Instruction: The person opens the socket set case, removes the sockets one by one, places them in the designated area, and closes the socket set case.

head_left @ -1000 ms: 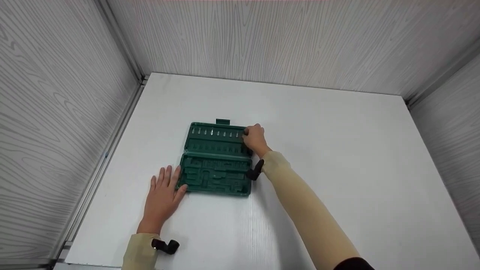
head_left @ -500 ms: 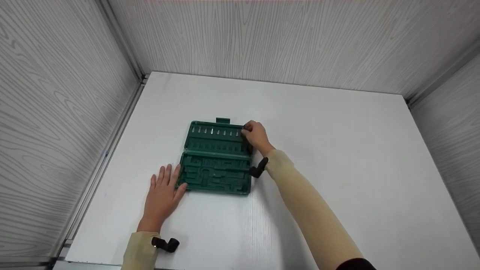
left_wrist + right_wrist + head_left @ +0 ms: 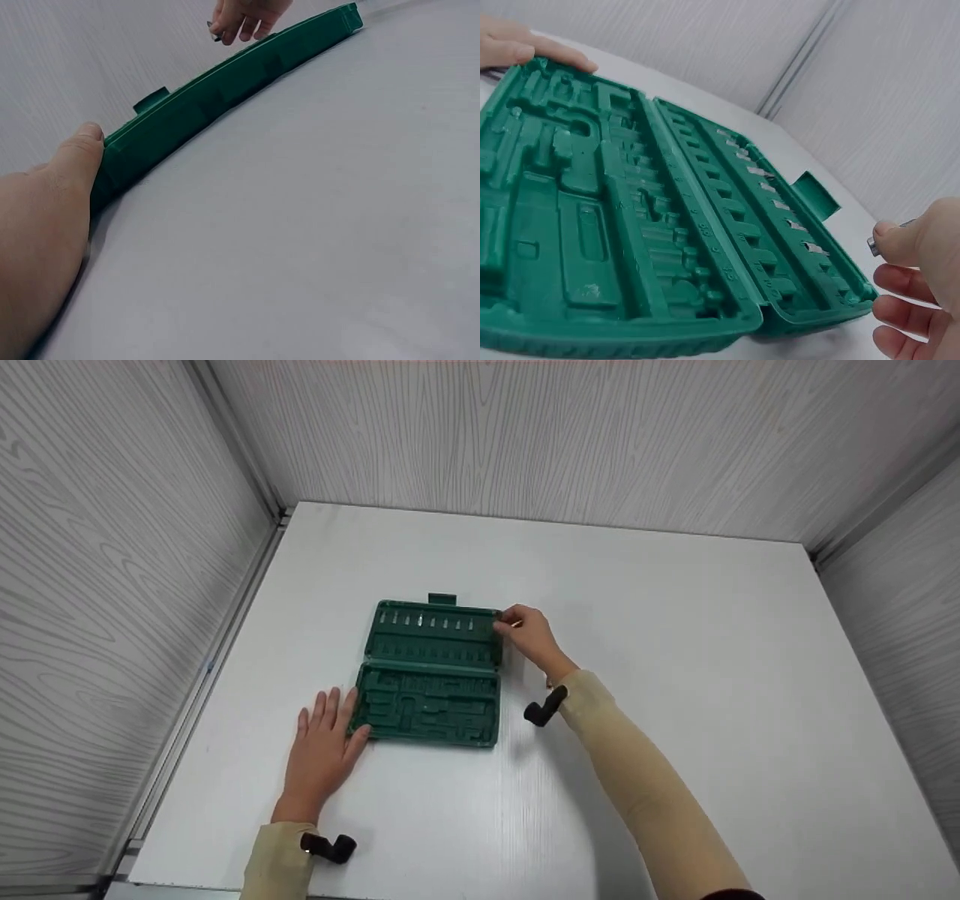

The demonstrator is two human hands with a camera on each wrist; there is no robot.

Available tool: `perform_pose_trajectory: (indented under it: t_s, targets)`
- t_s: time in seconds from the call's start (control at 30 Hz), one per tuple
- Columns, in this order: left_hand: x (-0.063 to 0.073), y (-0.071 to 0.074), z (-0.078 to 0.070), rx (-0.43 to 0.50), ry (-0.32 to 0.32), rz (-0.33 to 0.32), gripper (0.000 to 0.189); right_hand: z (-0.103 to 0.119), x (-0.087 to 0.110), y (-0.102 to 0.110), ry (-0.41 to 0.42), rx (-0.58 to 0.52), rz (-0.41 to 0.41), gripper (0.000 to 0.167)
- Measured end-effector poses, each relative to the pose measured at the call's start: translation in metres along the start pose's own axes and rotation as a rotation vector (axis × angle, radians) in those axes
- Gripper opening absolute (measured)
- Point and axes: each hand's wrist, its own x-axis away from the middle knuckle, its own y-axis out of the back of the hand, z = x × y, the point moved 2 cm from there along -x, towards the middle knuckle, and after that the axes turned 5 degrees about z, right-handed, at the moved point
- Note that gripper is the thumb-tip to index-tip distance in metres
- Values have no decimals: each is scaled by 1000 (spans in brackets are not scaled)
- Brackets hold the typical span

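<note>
A green plastic bit case (image 3: pixel 433 666) lies unfolded flat, with moulded recesses in its near half. Along the far half runs a row of several small metal screwdriver bits (image 3: pixel 780 205). Spread flat on the table, my left hand (image 3: pixel 321 757) touches the case's left edge with thumb and index finger, seen also as a thumb (image 3: pixel 79 154) in the left wrist view. My right hand (image 3: pixel 534 636) is just off the case's far right corner. Between its thumb and index finger it pinches a small metal bit (image 3: pixel 873 246), mostly covered by the fingers.
The white table (image 3: pixel 675 675) stands between grey wood-grain panels (image 3: pixel 480 442) at the back and sides. A green latch tab (image 3: pixel 442 598) sticks out from the case's far edge. Black wrist cameras (image 3: pixel 546 706) sit on both sleeves.
My right hand has lifted away from the right end of the bit row and shifted right, past the case's edge. The left hand stays in place on the case's edge.
</note>
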Motion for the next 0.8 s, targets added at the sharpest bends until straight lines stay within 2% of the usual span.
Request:
perform_pose_trajectory:
  t_s: [0.2, 0.4, 0.8]
  targets:
    - [0, 1, 3, 5, 7, -2, 66, -11, 18, 15, 34, -72, 9, 20]
    - [1, 0, 2, 10, 3, 1, 66, -26, 38, 29, 4, -143, 24, 17]
    - [2, 1, 6, 12, -8, -20, 66, -53, 78, 45, -37, 5, -3, 16]
